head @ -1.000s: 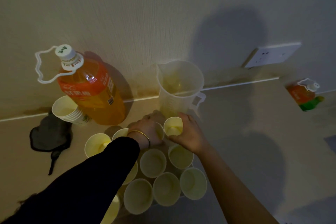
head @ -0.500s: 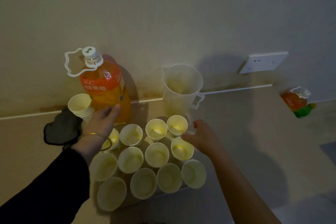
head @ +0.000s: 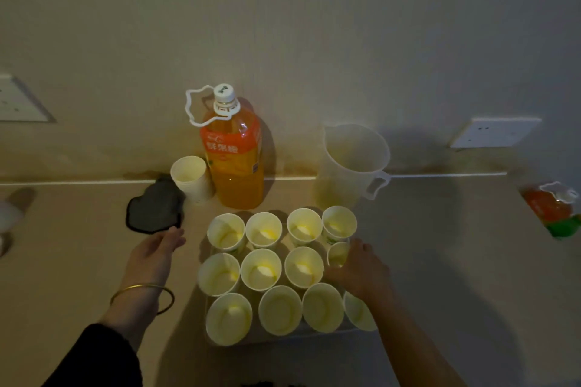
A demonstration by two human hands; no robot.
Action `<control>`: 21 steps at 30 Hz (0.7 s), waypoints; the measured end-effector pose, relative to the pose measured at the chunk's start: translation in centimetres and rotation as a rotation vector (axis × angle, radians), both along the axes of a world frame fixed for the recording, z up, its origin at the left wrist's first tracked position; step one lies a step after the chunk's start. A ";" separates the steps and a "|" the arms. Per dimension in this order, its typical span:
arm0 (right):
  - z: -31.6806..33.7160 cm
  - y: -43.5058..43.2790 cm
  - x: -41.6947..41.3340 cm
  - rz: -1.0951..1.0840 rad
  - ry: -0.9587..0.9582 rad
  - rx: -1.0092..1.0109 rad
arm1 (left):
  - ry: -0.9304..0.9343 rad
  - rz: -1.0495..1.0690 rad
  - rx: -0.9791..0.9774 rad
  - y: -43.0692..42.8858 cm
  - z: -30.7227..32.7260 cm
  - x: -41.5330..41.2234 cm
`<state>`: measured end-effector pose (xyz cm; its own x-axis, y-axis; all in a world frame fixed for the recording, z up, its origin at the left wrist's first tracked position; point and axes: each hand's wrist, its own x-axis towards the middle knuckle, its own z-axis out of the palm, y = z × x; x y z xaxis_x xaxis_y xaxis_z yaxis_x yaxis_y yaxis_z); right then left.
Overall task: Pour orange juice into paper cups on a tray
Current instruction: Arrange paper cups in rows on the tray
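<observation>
Several paper cups (head: pixel 262 269) stand in three rows on a pale tray (head: pixel 284 339); some hold a little yellow juice. Behind them stands a capped orange juice bottle (head: pixel 234 163) with a white carry loop. My right hand (head: pixel 361 272) is at the tray's right side, fingers and thumb curled round the right-most middle-row cup (head: pixel 337 253). Left of the tray, my left hand (head: pixel 154 256) hovers flat with straight fingers and holds nothing; a gold bangle sits on its wrist. A translucent plastic jug (head: pixel 352 163) stands behind the cups at the right.
A stack of spare cups (head: pixel 190 177) and a black cloth (head: pixel 154 210) lie left of the bottle. A second juice bottle (head: pixel 550 209) lies at the far right. Wall sockets (head: pixel 493 132) sit above the counter's back edge.
My left hand dropped from beside the bottle to the counter left of the tray. My right hand moved in onto the right-most middle-row cup. The view shifted left.
</observation>
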<state>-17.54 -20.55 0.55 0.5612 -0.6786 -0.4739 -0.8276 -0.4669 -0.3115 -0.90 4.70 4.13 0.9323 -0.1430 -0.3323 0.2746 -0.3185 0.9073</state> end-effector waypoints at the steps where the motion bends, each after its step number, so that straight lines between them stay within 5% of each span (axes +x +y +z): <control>1: 0.0 0.1 0.0 0.006 0.003 -0.005 | 0.019 0.013 -0.007 0.2 -0.1 -0.1; 18: -1.2 -0.3 -0.3 -0.026 -0.083 -0.012 | 0.140 -0.016 0.007 -0.2 -0.9 -1.1; 21: -0.8 -0.1 -0.4 -0.014 -0.065 -0.183 | 0.091 -0.031 0.037 -0.4 -0.9 -1.3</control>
<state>-17.95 -20.65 -0.23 0.5766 -0.7580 -0.3050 -0.8153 -0.5094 -0.2754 -2.15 4.30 3.23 0.8933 -0.1572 -0.4212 0.3449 -0.3612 0.8663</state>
